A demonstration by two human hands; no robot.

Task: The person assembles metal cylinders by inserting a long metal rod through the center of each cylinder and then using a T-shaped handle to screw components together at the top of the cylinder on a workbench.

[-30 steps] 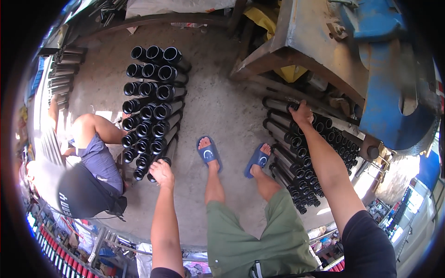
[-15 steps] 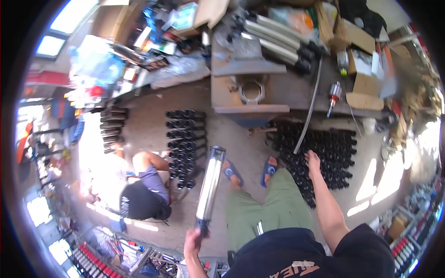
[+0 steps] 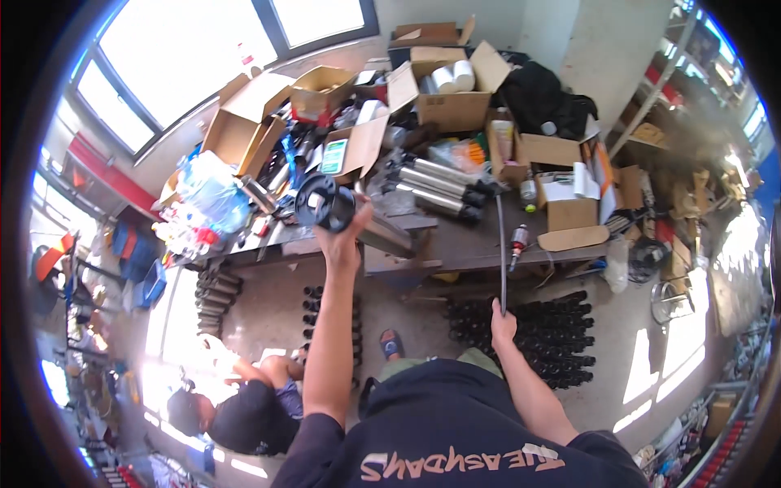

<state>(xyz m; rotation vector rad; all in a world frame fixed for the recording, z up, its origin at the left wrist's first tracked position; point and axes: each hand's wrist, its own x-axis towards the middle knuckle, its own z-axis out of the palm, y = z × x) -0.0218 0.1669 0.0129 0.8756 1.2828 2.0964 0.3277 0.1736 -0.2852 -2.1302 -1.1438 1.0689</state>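
Black tube (image 3: 325, 203) in left hand (image 3: 342, 240)

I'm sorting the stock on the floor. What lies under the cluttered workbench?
Under the workbench only shadowed floor shows, with a row of black tubes at its left front and a larger pile of black tubes at right. Further back is hidden by the benchtop.

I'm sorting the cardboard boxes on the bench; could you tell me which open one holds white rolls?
The open box at the bench's back centre: two white rolls stand in it, unlike the others.
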